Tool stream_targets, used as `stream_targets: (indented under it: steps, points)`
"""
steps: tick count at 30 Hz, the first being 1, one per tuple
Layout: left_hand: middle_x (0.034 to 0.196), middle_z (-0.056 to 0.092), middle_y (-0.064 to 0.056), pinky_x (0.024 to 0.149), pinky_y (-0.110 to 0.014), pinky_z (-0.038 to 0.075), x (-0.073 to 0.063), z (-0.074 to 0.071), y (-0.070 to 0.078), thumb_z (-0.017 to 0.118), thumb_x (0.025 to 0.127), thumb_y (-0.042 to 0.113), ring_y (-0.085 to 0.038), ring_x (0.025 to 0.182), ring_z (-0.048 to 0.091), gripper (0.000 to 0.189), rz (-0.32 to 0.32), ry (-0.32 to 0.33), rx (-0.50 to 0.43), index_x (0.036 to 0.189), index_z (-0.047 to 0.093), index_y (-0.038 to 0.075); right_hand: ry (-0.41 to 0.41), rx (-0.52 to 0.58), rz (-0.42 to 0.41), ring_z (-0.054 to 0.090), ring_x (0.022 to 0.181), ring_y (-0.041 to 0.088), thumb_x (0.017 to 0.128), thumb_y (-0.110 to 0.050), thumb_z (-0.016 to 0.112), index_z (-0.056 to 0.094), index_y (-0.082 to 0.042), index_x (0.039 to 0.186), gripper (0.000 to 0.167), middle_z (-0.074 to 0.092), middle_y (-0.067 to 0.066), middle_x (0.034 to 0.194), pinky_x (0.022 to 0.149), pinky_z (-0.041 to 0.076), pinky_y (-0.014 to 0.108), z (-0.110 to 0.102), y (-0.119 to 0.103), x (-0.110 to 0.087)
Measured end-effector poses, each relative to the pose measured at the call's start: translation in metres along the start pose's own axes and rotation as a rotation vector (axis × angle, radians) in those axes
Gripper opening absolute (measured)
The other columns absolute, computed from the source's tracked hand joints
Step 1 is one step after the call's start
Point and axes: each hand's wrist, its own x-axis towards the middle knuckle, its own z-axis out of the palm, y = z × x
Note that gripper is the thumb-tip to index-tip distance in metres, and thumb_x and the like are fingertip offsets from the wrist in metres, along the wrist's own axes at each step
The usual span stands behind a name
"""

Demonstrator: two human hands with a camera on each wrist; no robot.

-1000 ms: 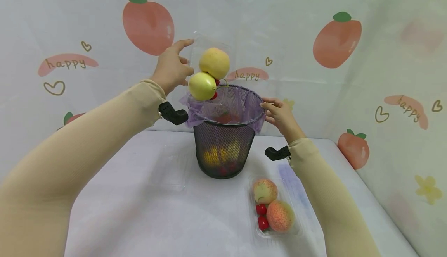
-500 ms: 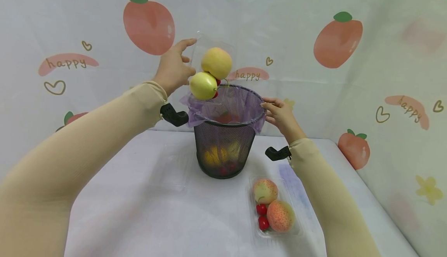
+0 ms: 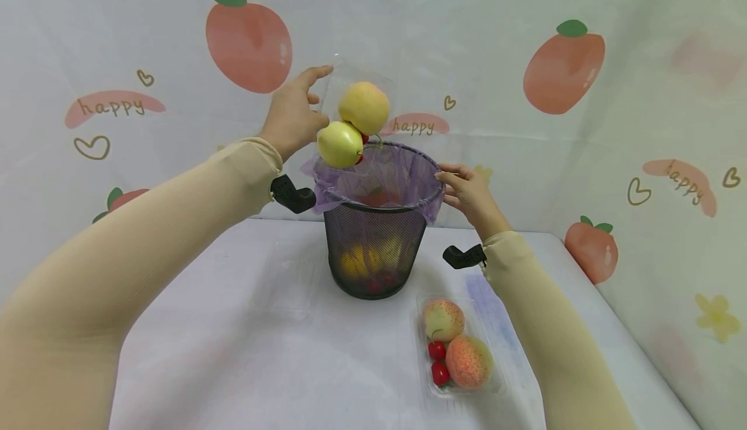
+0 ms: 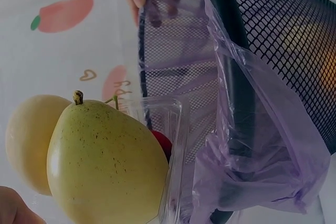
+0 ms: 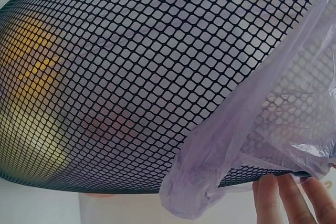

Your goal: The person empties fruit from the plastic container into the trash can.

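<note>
My left hand holds a clear plastic tray by its edges, tipped steeply above the left side of a black mesh wastebasket. A yellow-green pear and a pale yellow peach are in the tray, with a red cherry partly hidden behind the pear. Purple bag film lines the basket and folds over its rim. At the basket's right side, my right hand grips the rim and liner, with several fingers showing at the rim in the right wrist view.
Yellow fruit and red pieces show through the mesh low in the basket. At front right, another clear tray bears two peaches and two cherries. A bare clear tray lies left of the basket on the white table.
My left hand has shifted slightly to the right with the tray, and the fruit has moved along with it. The right hand and the basket stay in place.
</note>
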Motion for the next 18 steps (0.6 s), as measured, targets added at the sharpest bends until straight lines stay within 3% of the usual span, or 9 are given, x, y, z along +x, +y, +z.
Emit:
stream_targets:
  steps: [3,9,16,18]
  points:
    - [0.148,0.043,-0.013,0.060,-0.023,0.053,0.0008,0.0005,0.0006,0.053,0.084,-0.007,-0.021,0.117,0.058,0.086,0.012,0.003,0.011,0.152,0.027,0.039,0.003,0.002,0.005,0.065,0.076,0.005,0.096,-0.013,0.055,0.041,0.002,0.143,0.051,0.054,-0.002,0.105,0.071,0.055,0.014,-0.0001,-0.0004,0.0001]
    - [0.148,0.044,-0.013,0.056,-0.021,0.047,0.0017,0.0016,0.0005,0.053,0.083,-0.006,-0.020,0.118,0.057,0.085,0.026,0.013,0.049,0.152,0.028,0.039,0.009,0.006,0.019,0.065,0.076,0.005,0.096,-0.013,0.056,0.042,0.000,0.143,0.050,0.054,-0.002,0.105,0.071,0.055,0.014,0.0000,-0.0005,0.0017]
    - [0.148,0.043,-0.013,0.050,-0.020,0.037,0.0018,0.0028,0.0011,0.052,0.085,-0.006,-0.021,0.108,0.063,0.085,0.031,0.000,0.087,0.152,0.026,0.039,0.017,0.007,0.026,0.065,0.076,0.006,0.096,-0.012,0.056,0.042,0.000,0.143,0.050,0.054,-0.001,0.106,0.069,0.055,0.015,-0.0003,-0.0007,0.0029]
    - [0.150,0.042,-0.011,0.050,-0.020,0.037,0.0024,0.0028,0.0017,0.052,0.086,-0.005,-0.020,0.117,0.058,0.084,0.034,-0.002,0.098,0.152,0.025,0.040,0.016,0.006,0.025,0.065,0.077,0.007,0.096,-0.012,0.056,0.042,0.000,0.143,0.050,0.054,-0.001,0.106,0.069,0.055,0.015,-0.0004,-0.0008,0.0029]
